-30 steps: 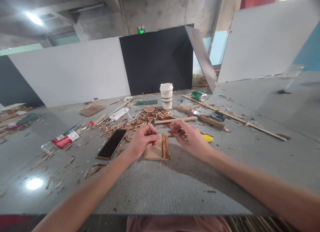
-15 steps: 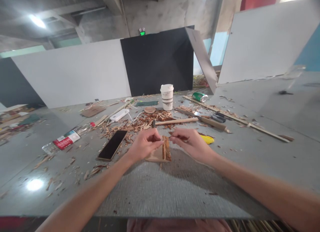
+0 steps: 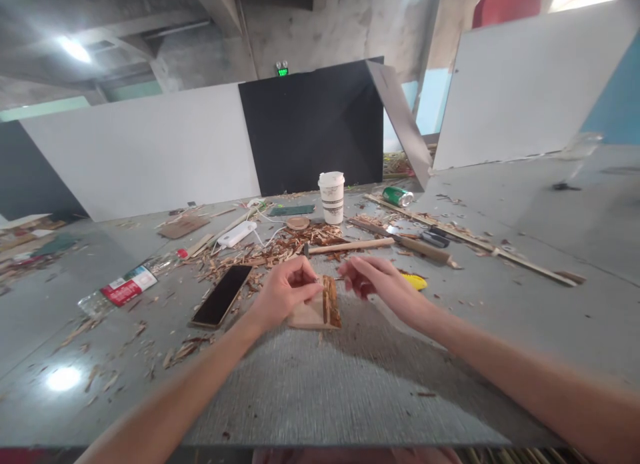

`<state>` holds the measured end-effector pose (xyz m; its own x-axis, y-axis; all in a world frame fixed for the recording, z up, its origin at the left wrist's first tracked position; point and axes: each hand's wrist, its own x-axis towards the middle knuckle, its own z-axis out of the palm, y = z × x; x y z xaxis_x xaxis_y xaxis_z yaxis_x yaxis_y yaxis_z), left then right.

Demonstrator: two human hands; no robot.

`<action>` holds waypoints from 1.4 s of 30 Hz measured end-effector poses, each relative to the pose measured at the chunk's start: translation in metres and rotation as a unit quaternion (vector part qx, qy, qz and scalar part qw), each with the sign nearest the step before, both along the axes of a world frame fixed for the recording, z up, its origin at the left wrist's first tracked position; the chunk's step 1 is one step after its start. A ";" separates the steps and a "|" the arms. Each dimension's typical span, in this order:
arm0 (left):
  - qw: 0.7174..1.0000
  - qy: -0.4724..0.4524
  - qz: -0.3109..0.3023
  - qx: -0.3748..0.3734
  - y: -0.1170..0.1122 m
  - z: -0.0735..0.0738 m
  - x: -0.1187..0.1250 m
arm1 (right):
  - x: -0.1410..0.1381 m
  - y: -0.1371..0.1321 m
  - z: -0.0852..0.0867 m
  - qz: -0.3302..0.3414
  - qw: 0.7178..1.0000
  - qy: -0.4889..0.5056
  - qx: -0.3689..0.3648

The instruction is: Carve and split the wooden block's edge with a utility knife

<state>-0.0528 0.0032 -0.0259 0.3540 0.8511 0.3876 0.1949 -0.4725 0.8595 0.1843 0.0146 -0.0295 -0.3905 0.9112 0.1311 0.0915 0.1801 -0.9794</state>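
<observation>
A small wooden board [image 3: 307,315] lies on the table in front of me, with rough brown bark-like strips [image 3: 332,304] along its right side. My left hand [image 3: 286,289] is over the board's left part, thumb and fingertips pinched together close to the strips. Whatever is in that pinch is too small to make out. To the right of the board hovers my right hand [image 3: 375,279], its fingers loosely bent and apart, with no held thing visible. Past that hand a yellow-handled tool [image 3: 416,281] is partly hidden.
A phone [image 3: 223,296] and a plastic bottle [image 3: 127,287] lie to the left. Behind the hands are a hammer [image 3: 350,246], wood chips [image 3: 295,241], a white power strip [image 3: 237,234] and a lidded paper cup [image 3: 333,199]. A green can [image 3: 398,197] and long wood strips [image 3: 470,239] lie right.
My right hand has drawn slightly away from the strips and its fingers have loosened from a pinch. The left hand keeps its pinch at the board. The view has shifted a little.
</observation>
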 end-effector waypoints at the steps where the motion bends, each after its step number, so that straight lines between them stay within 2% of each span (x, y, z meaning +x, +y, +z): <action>1: 0.997 -0.051 -0.007 -0.066 0.001 -0.002 0.002 | 0.002 0.001 0.000 -0.034 0.992 -0.044 0.111; 3: 0.980 -0.125 -0.016 -0.153 0.002 -0.004 0.004 | 0.006 0.002 0.001 -0.063 0.941 -0.133 0.303; 5: 0.966 -0.166 -0.020 -0.197 0.001 -0.003 0.006 | 0.007 0.002 0.001 -0.051 0.892 -0.181 0.411; 7: 0.958 -0.179 -0.028 -0.221 -0.001 -0.001 0.007 | 0.007 0.001 0.001 -0.039 0.868 -0.190 0.457; 11: 0.960 -0.168 -0.041 -0.220 -0.002 0.000 0.007 | 0.004 -0.003 0.000 -0.013 0.863 -0.168 0.477; 15: 0.981 -0.110 -0.044 -0.155 0.000 -0.002 0.006 | 0.003 -0.006 0.003 0.001 0.883 -0.153 0.443; 17: 0.997 -0.044 -0.031 -0.055 0.000 -0.001 0.004 | 0.002 -0.008 0.005 -0.007 0.906 -0.151 0.396; 19: 0.994 0.044 -0.002 0.101 -0.002 0.001 0.000 | 0.001 -0.010 0.007 -0.012 0.934 -0.142 0.327; 21: 0.954 0.145 0.023 0.262 -0.005 0.005 -0.005 | -0.001 -0.013 0.007 0.004 0.964 -0.118 0.236; 23: 0.891 0.239 0.028 0.386 -0.009 0.010 -0.011 | -0.004 -0.015 0.004 0.036 0.987 -0.073 0.138; 25: 0.834 0.292 0.043 0.467 -0.013 0.014 -0.014 | -0.006 -0.016 0.001 0.060 0.997 -0.013 0.044; 26: 0.816 0.298 0.056 0.492 -0.014 0.016 -0.014 | -0.008 -0.016 -0.001 0.069 0.998 0.013 -0.002; 27: 0.807 0.296 0.067 0.506 -0.015 0.018 -0.014 | -0.009 -0.016 -0.003 0.079 0.996 0.031 -0.041; 29: 0.811 0.279 0.080 0.508 -0.016 0.020 -0.013 | -0.009 -0.013 -0.005 0.103 0.991 0.032 -0.080; 31: 0.811 0.287 0.072 0.505 -0.017 0.022 -0.013 | -0.009 -0.010 -0.007 0.119 0.992 0.001 -0.051; 35: 0.789 0.330 0.063 0.514 -0.017 0.021 -0.015 | -0.006 -0.005 -0.007 0.106 0.994 -0.015 0.022; 37: 0.797 0.339 0.064 0.496 -0.016 0.017 -0.015 | -0.006 -0.004 -0.009 0.108 0.993 -0.024 0.046; 42: 0.843 0.304 0.032 0.443 -0.009 0.003 -0.011 | -0.008 -0.006 -0.012 0.107 0.991 -0.048 0.063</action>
<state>-0.0641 -0.0061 -0.0226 0.6800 0.3481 0.6453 0.5221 -0.8478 -0.0929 0.1764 0.0083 -0.0414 -0.5895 0.7848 0.1913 0.1292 0.3255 -0.9367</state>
